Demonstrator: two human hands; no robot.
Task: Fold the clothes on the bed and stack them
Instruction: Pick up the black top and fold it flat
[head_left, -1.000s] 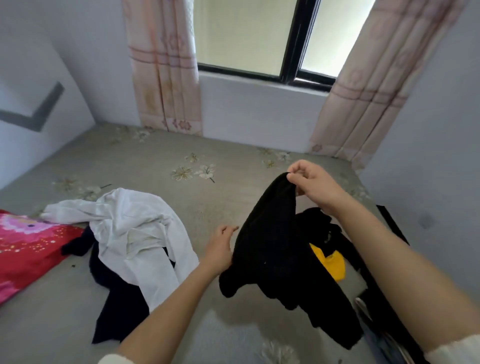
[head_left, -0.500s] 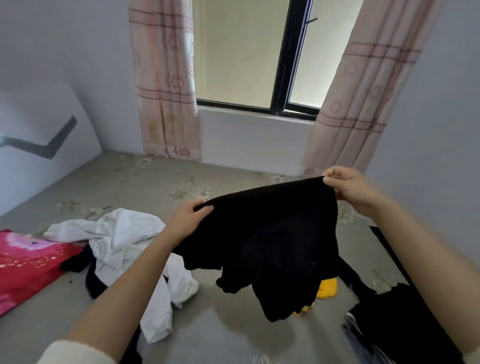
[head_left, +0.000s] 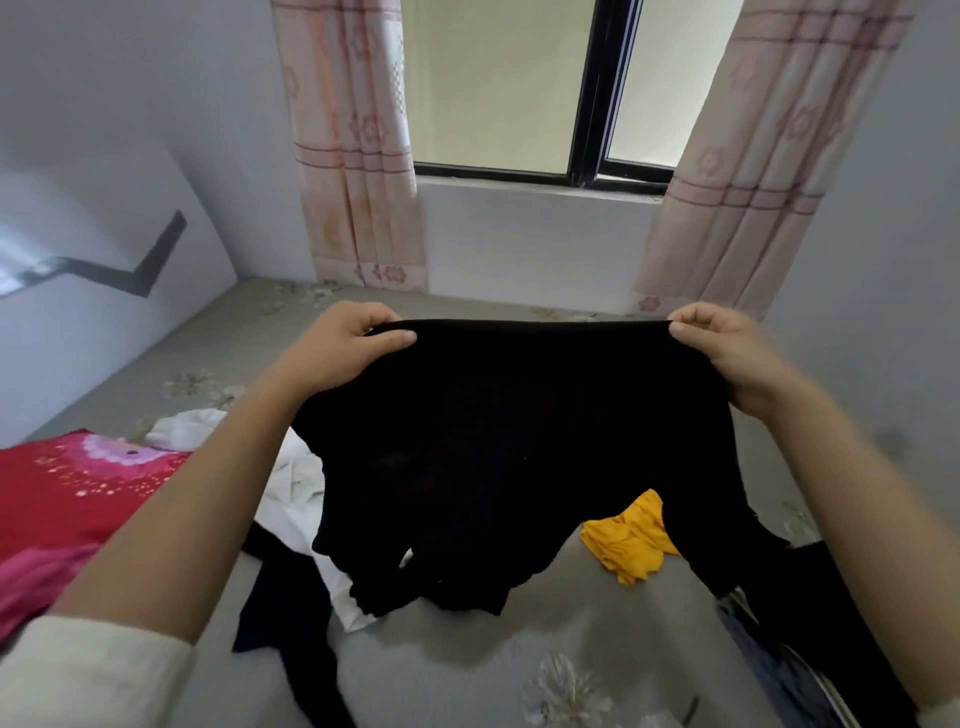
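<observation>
**Black garment held up, stretched between both hands**

The left grip (head_left: 353, 348) and the right grip (head_left: 727, 358) each pinch one end of the top edge of the black garment (head_left: 519, 441), fingers curled round the cloth. The garment is spread wide between them, above the bed (head_left: 467, 670), and its lower part hangs in loose folds. On the bed behind it lie a white garment (head_left: 296, 493) and a yellow garment (head_left: 631, 545). A red cloth (head_left: 67, 499) lies to the left.
</observation>
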